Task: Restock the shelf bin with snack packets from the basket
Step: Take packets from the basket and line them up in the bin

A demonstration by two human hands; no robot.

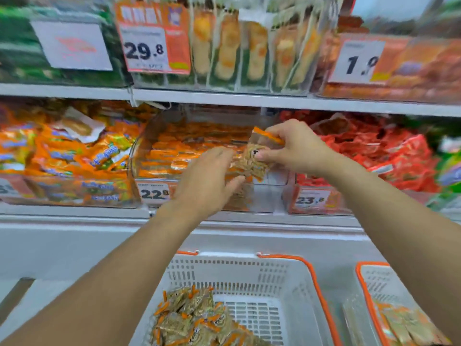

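Note:
A clear shelf bin (139, 156) on the middle shelf holds several orange snack packets. My right hand (296, 148) pinches a brown-and-orange snack packet (254, 163) by its top edge, just over the bin's front right. My left hand (207, 181) reaches in beside it with straight fingers touching the lower part of that packet. Below, a white basket (294, 283) with an orange rim holds a pile of the same packets (192, 320) in its left half.
A second orange-rimmed basket (369, 278) with packets stands at the lower right. Neighbouring bins hold orange packs (62, 156) on the left and red packs (389, 156) on the right. Price tags hang on the bin fronts. Another shelf runs above.

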